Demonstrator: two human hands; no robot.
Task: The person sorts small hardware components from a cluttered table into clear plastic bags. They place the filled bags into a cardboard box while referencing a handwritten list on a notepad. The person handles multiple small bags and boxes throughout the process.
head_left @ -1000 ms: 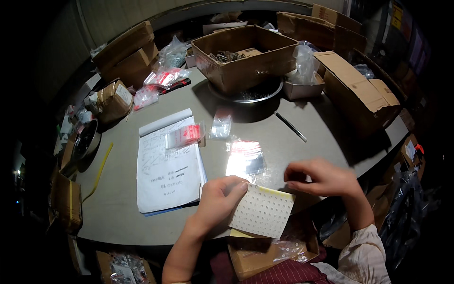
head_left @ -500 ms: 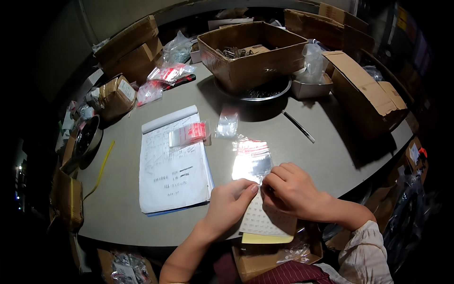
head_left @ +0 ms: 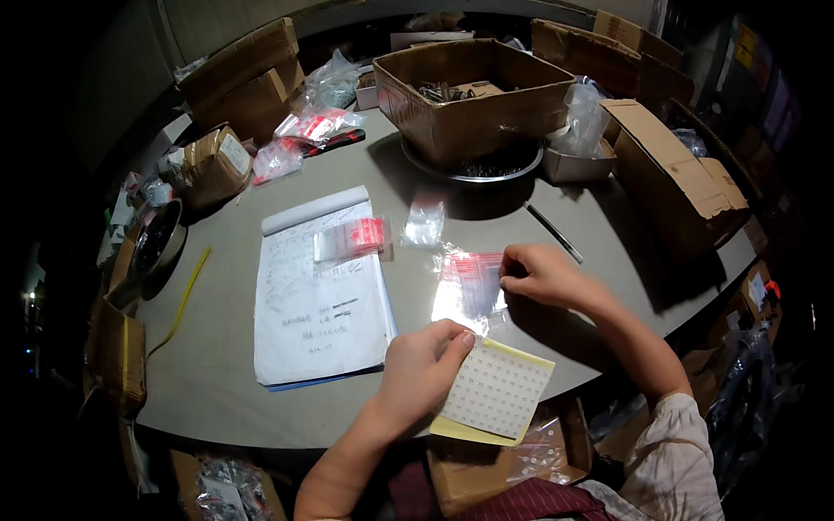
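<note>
My left hand (head_left: 423, 369) pinches the upper corner of a sticker sheet (head_left: 502, 386), printed with rows of small marks on yellow backing. The sheet is tilted above the table's near edge. My right hand (head_left: 543, 273) is over the right edge of a stack of small clear zip bags (head_left: 469, 282) with red tops. Its fingers are curled together, and whatever they hold is too small to make out. More clear bags (head_left: 424, 221) lie just beyond the stack. A red-marked bag (head_left: 352, 240) rests on a paper pad (head_left: 321, 321) to the left.
A big carton (head_left: 473, 108) sits on a metal bowl (head_left: 473, 174) at the back. A black pen (head_left: 553, 233) lies at right, near an open carton (head_left: 673, 165). A yellow strip (head_left: 181, 304) is at left. Below the near edge stands an open box (head_left: 460, 486) with clear plastic.
My right hand has left the sticker sheet and moved up and right to the bag stack. The sheet, still in my left hand, is now uncovered.
</note>
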